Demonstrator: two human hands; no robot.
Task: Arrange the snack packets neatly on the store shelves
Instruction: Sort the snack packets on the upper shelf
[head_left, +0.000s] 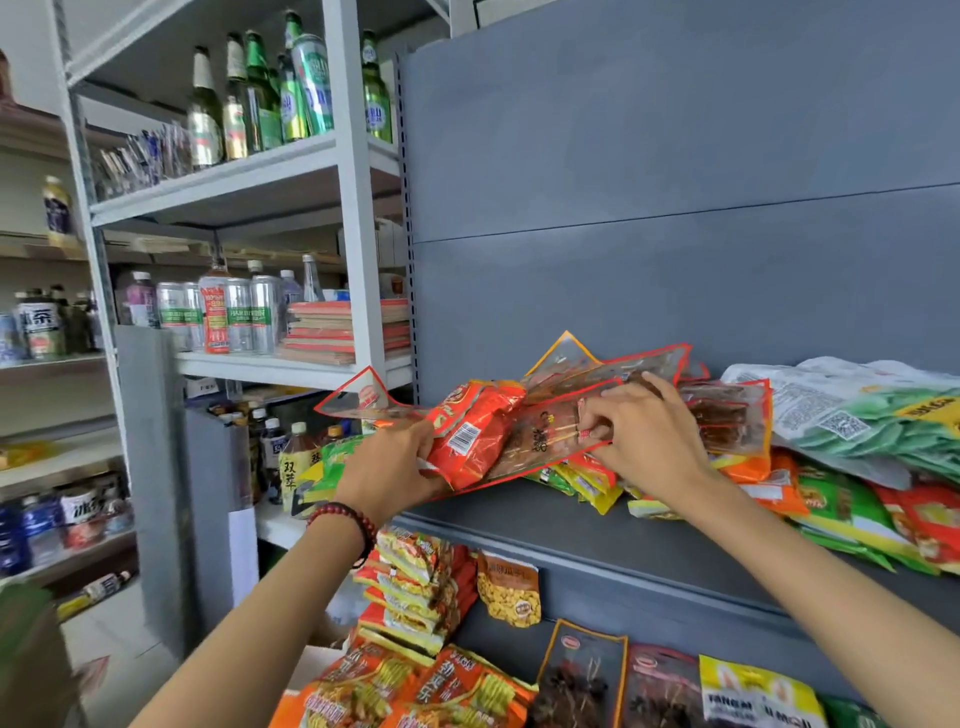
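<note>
My left hand (395, 462) grips a bundle of snack packets at its left end: an orange-red packet (475, 431) with a barcode, plus clear red-edged packets (550, 436) of skewered snacks. My right hand (644, 431) lies on top of the clear packets, its fingertips pinching the edge of one. The bundle hangs just above the grey shelf (597, 525). A loose pile of green, yellow and orange packets (841, 499) lies on the shelf to the right. A beaded bracelet (345, 517) is on my left wrist.
A white and green bag (857, 410) tops the right-hand pile. On the shelf below stand stacked yellow-red packets (415, 582), a peanut bag (509, 592) and dark snack packets (582, 675). A white rack (353, 208) at left holds bottles and cans.
</note>
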